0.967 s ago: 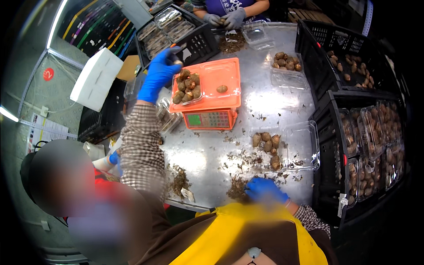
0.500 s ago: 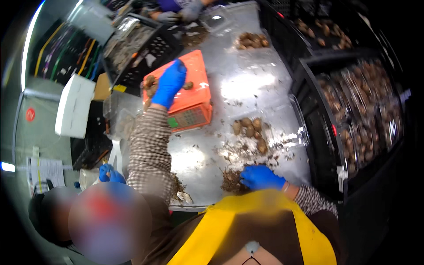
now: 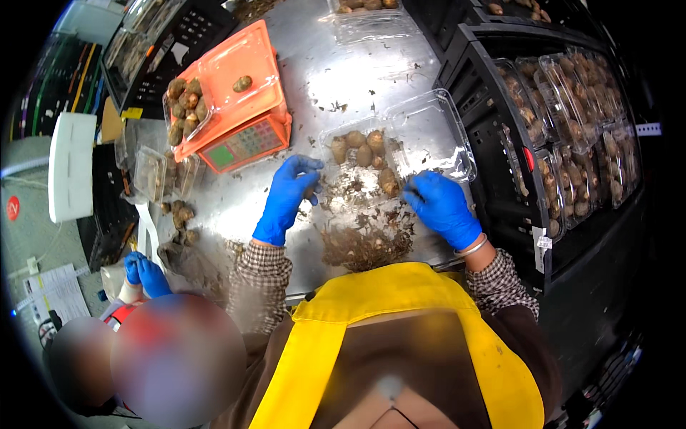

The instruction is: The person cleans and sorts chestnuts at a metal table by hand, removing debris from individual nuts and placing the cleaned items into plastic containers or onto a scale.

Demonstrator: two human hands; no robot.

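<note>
My left hand, in a blue glove, is curled around a small brown taro that shows partly between the fingers. It is between the orange scale and an open clear plastic box holding several small taros. My right hand, also gloved in blue, is at the box's right side with its fingertips pressed together; what they hold, if anything, is hidden. On the scale sits another open clear box with taros in one half, and a single taro on its other half.
Brown root scraps lie in front of my body. Black crates with packed clear boxes stand at the right; another black crate is at far left. Beside me on the left is another person's gloved hands.
My left hand has come back from the scale toward the near box. My right hand has risen from the root scraps to the box's side. The view has shifted.
</note>
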